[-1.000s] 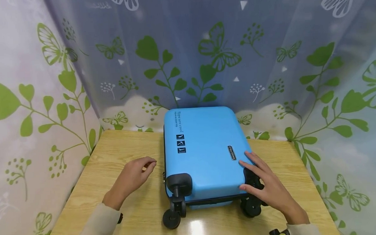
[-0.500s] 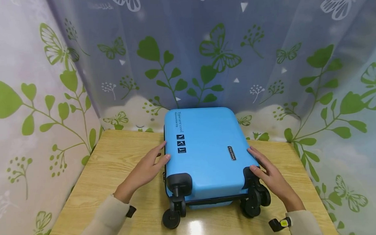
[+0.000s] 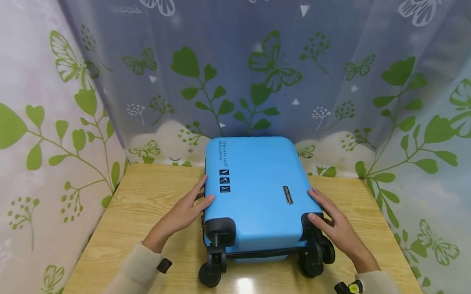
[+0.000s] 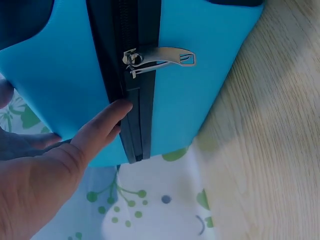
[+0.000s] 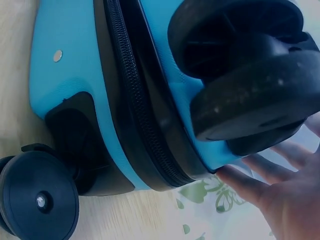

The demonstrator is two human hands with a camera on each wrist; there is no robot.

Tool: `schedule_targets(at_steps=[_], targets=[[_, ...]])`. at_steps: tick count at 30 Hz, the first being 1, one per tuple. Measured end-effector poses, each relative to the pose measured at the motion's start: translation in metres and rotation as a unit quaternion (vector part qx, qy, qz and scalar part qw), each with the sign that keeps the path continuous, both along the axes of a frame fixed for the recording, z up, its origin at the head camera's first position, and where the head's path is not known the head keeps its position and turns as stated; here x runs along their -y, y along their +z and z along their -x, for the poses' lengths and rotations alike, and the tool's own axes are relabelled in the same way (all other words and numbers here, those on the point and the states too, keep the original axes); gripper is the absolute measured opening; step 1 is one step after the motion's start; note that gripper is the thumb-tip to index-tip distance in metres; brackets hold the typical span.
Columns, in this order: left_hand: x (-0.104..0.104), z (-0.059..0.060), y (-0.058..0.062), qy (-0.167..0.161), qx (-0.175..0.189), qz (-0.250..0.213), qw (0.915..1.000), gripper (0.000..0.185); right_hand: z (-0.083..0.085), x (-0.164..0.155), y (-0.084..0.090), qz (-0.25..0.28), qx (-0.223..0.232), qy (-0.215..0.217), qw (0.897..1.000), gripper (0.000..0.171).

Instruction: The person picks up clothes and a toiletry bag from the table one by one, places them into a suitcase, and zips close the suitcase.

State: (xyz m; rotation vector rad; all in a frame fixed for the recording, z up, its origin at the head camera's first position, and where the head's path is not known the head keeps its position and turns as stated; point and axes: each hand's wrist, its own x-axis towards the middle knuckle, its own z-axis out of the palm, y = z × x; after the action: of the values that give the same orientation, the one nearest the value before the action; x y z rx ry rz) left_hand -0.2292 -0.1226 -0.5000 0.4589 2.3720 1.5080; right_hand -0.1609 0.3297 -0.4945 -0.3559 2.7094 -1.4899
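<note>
I see a blue hard-shell suitcase point(image 3: 257, 194) lying flat on the wooden table point(image 3: 143, 212), its wheeled end toward me and its far end close to the leaf-printed curtain point(image 3: 256, 76). Everything else I place from the suitcase.

My left hand point(image 3: 183, 213) rests against its left edge, fingers straight and laid along the shell, gripping nothing. In the left wrist view the fingertips point(image 4: 112, 115) sit on the black zipper band point(image 4: 132, 75), just below the metal zipper pull point(image 4: 160, 57). My right hand point(image 3: 333, 226) presses on the right edge, fingers relaxed and spread beside the near right wheel housing; in the right wrist view the fingertips point(image 5: 240, 180) touch the shell's lower edge next to the big black wheel point(image 5: 255, 95). I cannot tell for sure whether the thumb hooks under the shell there, as the wheel blocks it.

My judgement: the shell is stiff and smooth, so flat palms may slip on it; squeezing from both sides should hold. It looks small, probably light if unpacked. The wheels point(image 3: 209, 273) swivel freely, a poor place to take hold. The side edges along the zipper seam, or the rigid black corner housings point(image 3: 220, 229), offer firmer purchase.
</note>
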Motion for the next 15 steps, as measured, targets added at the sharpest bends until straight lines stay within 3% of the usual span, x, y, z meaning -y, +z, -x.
schedule_targets(at_steps=[9,15], targets=[[0.010,0.008,-0.002,-0.006,0.038,-0.022,0.9990,0.082,-0.018,0.018,0.000,-0.009,0.001,-0.037,0.999,0.065],[0.016,0.011,-0.002,-0.013,0.041,-0.026,0.9987,0.080,-0.024,0.022,0.001,-0.003,0.003,-0.039,0.999,0.063]])
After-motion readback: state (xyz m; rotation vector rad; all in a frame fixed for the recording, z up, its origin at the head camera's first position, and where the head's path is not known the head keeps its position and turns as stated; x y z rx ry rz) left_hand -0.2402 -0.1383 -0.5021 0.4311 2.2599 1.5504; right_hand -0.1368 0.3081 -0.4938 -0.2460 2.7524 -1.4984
